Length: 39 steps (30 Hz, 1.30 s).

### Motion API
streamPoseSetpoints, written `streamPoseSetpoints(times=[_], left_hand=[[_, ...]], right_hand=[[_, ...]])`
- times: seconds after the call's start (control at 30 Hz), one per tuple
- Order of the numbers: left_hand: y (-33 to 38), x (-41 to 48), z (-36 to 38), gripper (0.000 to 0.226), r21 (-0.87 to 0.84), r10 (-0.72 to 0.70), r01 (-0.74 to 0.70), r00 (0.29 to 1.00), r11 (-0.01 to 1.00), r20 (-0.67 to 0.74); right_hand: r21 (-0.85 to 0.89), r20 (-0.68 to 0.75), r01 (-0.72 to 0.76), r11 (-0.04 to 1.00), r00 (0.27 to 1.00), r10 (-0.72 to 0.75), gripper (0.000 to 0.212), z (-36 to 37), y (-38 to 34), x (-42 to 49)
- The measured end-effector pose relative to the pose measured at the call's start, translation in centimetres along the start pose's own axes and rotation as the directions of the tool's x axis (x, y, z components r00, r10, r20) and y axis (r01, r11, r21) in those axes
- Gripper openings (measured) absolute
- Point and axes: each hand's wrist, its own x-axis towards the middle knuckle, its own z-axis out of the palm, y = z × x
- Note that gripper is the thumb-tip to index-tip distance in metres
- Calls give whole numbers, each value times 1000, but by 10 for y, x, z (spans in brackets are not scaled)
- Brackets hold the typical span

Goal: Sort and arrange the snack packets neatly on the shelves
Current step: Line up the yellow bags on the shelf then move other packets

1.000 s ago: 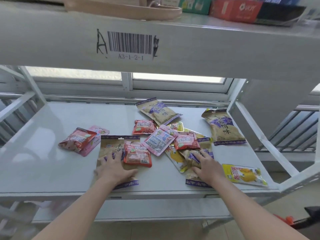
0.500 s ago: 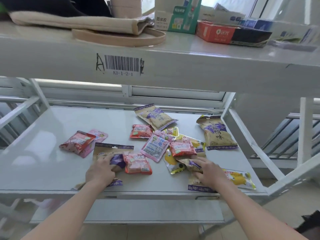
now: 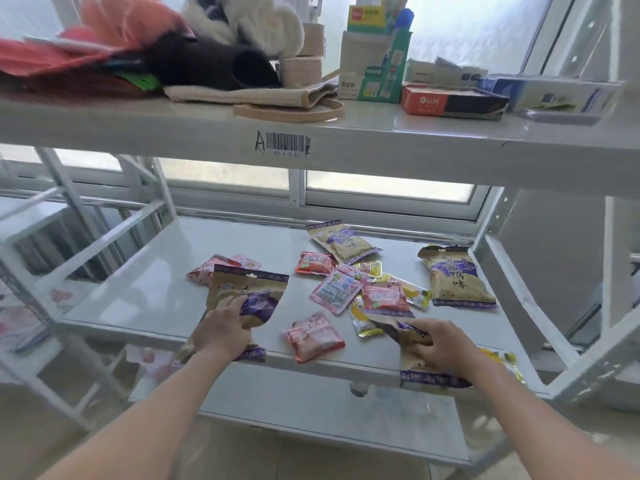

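Snack packets lie scattered on the white middle shelf (image 3: 145, 299). My left hand (image 3: 221, 329) grips a brown-and-purple packet (image 3: 249, 289), its top edge lifted off the shelf. At the front edge my right hand (image 3: 438, 348) grips another brown-and-purple packet (image 3: 429, 377) that hangs over the edge. Between my hands lies a red packet (image 3: 313, 337). Behind it are a pink packet (image 3: 337, 289), two more red packets (image 3: 384, 297) (image 3: 313, 263), yellow packets (image 3: 362, 322), and two brown packets (image 3: 341, 240) (image 3: 453, 277).
The upper shelf (image 3: 381, 147) carries cloths, a black roll (image 3: 211, 67), tape rolls, a green box (image 3: 375, 69) and a red box (image 3: 450, 102). White frame braces (image 3: 530, 306) flank the shelf on both sides. A lower shelf (image 3: 346, 420) sits beneath, and red-pink packets (image 3: 204, 271) lie far left.
Both hands went from pressing flat on the brown packets to gripping them and drawing them toward the front edge. The red packet slid off the left brown packet onto the shelf. The view tilted upward.
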Motion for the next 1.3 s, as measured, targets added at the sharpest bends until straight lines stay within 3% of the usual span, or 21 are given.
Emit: streamPoseSetpoints(times=[0.2,0.43,0.57,0.77,0.97,1.07,1.3], left_hand=[[-13,-37,-30,56,-39,-44,40,994,998,-99],[-80,-111,-85,60,-73,-201,190,962,979,-187],[-158,-168,-123,61,-95,-360,347,902,933,-240],[-297,-259,-173,67,-125,-580,571,756,811,-304],[-442,-331,-213,68,-145,-674,672,656,727,-341],[-514,-359,-232,70,-149,-709,708,621,691,-335],[-651,-381,-271,70,-164,-761,757,566,632,-317]], right_hand=[[-47,-153,93,995,983,-100,47,3,-67,9],[-8,-60,385,923,921,-385,51,58,-223,24],[10,43,518,855,854,-518,50,107,-327,12],[-1,162,703,711,702,-694,52,189,-487,-24],[2,229,771,637,620,-751,54,277,-649,-68],[15,215,809,588,572,-792,45,309,-725,-88],[52,201,835,548,529,-825,48,368,-866,-100]])
